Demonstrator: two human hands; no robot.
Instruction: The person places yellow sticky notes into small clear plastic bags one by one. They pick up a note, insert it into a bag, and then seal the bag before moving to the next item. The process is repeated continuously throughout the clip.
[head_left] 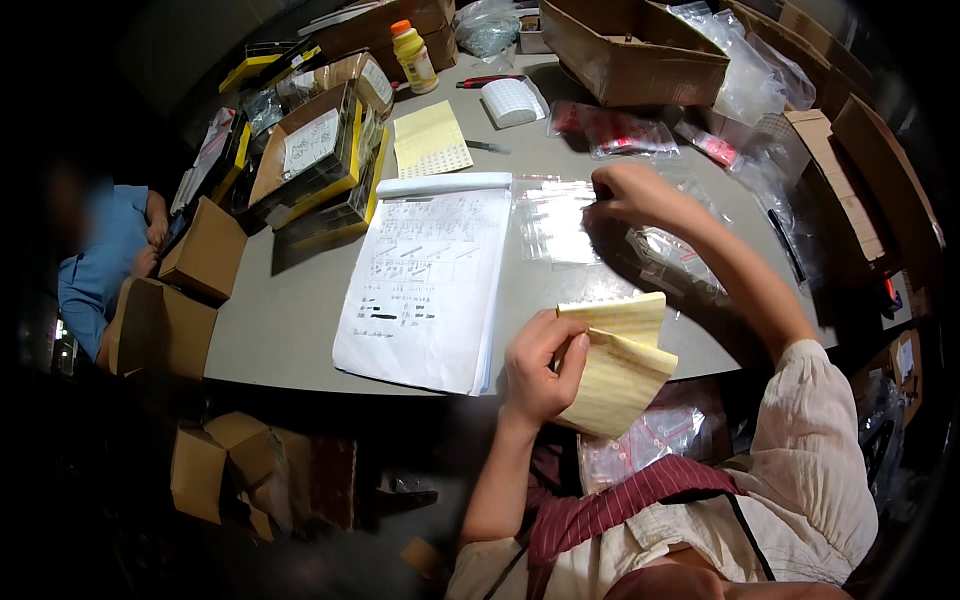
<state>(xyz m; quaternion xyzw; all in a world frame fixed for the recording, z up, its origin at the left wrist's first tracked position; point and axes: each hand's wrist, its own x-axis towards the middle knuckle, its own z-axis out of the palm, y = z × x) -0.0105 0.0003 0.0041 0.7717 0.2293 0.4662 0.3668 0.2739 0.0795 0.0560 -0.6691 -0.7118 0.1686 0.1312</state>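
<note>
- My left hand has the yellow label sheets pinched at their left edge, thumb over the top, fingers curled tight underneath; the sheets fold and droop off the near table edge.
- My right hand is out ahead, fingertips pressed together on a clear zip bag lying flat on the grey table. Whether they grip it or only press it, I cannot tell.
- Just right of those fingers sits a loose pile of clear bags; contents too blurred to name.
- Left of both hands lies the open paper pad, another yellow label sheet beyond it.
- Judging progress: red-filled bags lie farther out, so some look done; many remain.
- An open cardboard box stands far beyond my fingers, interior hidden.
</note>
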